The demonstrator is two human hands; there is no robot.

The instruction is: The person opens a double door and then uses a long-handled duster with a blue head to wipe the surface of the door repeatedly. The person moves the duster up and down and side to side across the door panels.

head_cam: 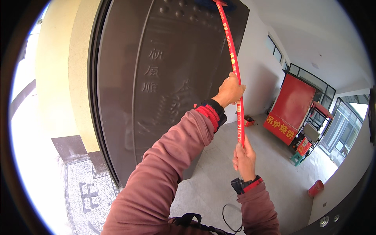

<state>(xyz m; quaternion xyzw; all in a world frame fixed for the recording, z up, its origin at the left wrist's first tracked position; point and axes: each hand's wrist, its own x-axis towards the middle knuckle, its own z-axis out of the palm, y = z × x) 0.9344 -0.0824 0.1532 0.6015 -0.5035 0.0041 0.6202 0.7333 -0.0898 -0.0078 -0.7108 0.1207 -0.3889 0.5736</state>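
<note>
A long red pole [232, 55] with printed lettering rises from my hands toward the top of the view. Its upper end meets a red fitting with a blue fibrous head, mostly cut off by the picture's top edge, against the upper part of a dark embossed metal door [182, 70]. My left hand [230, 89] grips the pole partway up. Lower down, my right hand [245, 158] is closed around the pole's bottom end. Raised round studs and characters stand out on the door's surface.
A red food-stall tricycle [289, 108] stands deeper in the room, near a green plastic stool [298, 158]. A red bucket [315, 188] is by the right wall. A black cable [223, 216] loops over the tiled floor. Left of the door lies a patterned doorstep mat [85, 194].
</note>
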